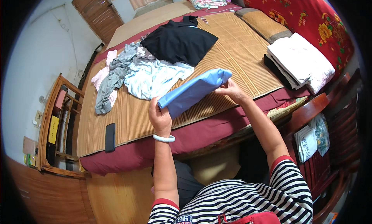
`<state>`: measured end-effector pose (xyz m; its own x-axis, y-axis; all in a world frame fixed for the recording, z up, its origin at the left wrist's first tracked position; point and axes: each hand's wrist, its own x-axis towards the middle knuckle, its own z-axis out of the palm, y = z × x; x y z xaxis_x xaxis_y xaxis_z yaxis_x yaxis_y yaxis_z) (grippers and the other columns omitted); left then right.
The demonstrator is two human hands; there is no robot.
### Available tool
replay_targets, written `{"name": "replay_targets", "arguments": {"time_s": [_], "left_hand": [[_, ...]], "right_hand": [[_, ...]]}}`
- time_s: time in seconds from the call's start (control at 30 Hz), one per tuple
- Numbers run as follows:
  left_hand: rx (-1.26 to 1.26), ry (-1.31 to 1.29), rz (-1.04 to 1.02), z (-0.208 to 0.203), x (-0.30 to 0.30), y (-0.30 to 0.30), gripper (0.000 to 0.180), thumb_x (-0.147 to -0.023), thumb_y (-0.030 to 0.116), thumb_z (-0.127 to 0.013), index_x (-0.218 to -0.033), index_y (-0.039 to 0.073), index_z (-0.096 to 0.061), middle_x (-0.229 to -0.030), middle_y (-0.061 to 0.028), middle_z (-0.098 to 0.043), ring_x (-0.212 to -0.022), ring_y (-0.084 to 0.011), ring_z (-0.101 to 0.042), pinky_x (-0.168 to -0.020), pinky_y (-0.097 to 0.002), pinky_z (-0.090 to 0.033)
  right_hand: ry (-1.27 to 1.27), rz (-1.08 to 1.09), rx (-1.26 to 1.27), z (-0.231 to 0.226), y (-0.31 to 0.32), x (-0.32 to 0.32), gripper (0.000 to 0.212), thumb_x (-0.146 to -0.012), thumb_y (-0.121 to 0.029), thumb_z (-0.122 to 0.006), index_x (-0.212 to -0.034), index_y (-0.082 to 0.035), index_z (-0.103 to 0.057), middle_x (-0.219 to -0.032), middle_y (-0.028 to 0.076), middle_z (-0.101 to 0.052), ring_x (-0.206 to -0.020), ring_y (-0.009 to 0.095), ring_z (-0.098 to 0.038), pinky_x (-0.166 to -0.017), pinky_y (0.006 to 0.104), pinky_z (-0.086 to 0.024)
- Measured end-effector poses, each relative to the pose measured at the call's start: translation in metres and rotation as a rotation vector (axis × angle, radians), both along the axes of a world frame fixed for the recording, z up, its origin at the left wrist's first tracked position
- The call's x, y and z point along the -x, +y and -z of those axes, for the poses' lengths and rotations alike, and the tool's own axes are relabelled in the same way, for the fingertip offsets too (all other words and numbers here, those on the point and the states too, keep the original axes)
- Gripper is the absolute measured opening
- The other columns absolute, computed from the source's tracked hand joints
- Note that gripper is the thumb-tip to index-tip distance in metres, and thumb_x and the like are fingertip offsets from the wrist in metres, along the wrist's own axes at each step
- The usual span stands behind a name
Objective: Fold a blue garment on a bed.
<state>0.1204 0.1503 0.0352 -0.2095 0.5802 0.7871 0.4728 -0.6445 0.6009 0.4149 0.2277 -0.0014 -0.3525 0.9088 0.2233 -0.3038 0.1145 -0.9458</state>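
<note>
A folded blue cloth garment (193,90) is held up in the air above the front edge of the bed, stretched between my hands. My left hand (159,117), with a pale bangle at the wrist, grips its left end in closed fingers. At the other end, my right hand (231,91) pinches the cloth near its lower right corner. Beyond it on the bamboo mat lie a crumpled light blue and white garment (153,78), a grey striped garment (116,78), a pink one (101,80) and a spread black garment (180,42).
A stack of folded white clothes (295,61) sits at the bed's right side, by a brown pillow (263,24). A dark phone (110,137) lies at the mat's near left corner. Close on my right stands a dark wooden chair (310,177) with plastic-wrapped packages (306,143).
</note>
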Motion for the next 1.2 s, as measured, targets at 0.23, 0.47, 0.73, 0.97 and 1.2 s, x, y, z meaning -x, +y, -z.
{"name": "replay_targets", "arguments": {"time_s": [0.23, 0.47, 0.73, 0.97, 1.2], "left_hand": [[0.1, -0.214, 0.036, -0.017, 0.012, -0.005, 0.02, -0.101, 0.014, -0.058, -0.106, -0.004, -0.064, -0.09, -0.0047, -0.066, -0.082, -0.0104, -0.054, -0.077, -0.0273, -0.046], [0.358, -0.744, 0.244, -0.022, 0.015, 0.009, 0.016, -0.101, 0.016, -0.06, -0.1, 0.002, -0.066, -0.09, 0.0032, -0.062, -0.081, -0.0045, -0.05, -0.072, -0.0215, -0.041], [0.757, -0.522, 0.057, 0.052, 0.021, 0.056, 0.048, -0.098, 0.035, -0.063, -0.119, -0.007, -0.055, -0.107, -0.0138, -0.064, -0.097, -0.0197, -0.06, -0.085, -0.0323, -0.047], [0.768, 0.408, -0.253, 0.026, -0.009, 0.02, 0.06, -0.088, 0.032, -0.07, -0.133, -0.003, -0.052, -0.131, -0.0249, -0.055, -0.121, -0.039, -0.054, -0.101, -0.0455, -0.045], [0.557, 0.687, -0.107, 0.05, -0.02, 0.012, 0.053, -0.094, 0.037, -0.063, -0.137, 0.007, -0.054, -0.144, -0.0177, -0.05, -0.136, -0.0362, -0.043, -0.111, -0.0454, -0.036]], "right_hand": [[-0.05, 0.186, -0.229, -0.012, -0.002, 0.017, 0.033, -0.094, -0.012, -0.067, -0.125, -0.007, -0.058, -0.119, 0.001, -0.062, -0.113, 0.013, -0.057, -0.098, 0.0322, -0.046], [-0.438, 0.582, -0.575, -0.056, -0.024, 0.029, 0.034, -0.098, -0.026, -0.062, -0.116, 0.001, -0.054, -0.1, 0.022, -0.067, -0.093, 0.036, -0.066, -0.083, 0.0403, -0.05], [-0.976, 0.668, -0.134, 0.008, 0.006, 0.014, 0.048, -0.091, -0.04, -0.066, -0.104, 0.005, -0.056, -0.096, 0.03, -0.065, -0.093, 0.044, -0.065, -0.08, 0.0486, -0.05], [-0.933, 0.725, -0.208, 0.017, 0.011, -0.02, 0.047, -0.09, -0.032, -0.067, -0.119, 0.003, -0.061, -0.105, 0.024, -0.068, -0.1, 0.038, -0.066, -0.087, 0.0439, -0.052], [0.004, -0.267, -0.32, -0.117, -0.096, 0.064, 0.02, -0.095, -0.012, -0.064, -0.111, 0.0, -0.066, -0.104, 0.008, -0.069, -0.097, 0.016, -0.065, -0.087, 0.0298, -0.051]]}}
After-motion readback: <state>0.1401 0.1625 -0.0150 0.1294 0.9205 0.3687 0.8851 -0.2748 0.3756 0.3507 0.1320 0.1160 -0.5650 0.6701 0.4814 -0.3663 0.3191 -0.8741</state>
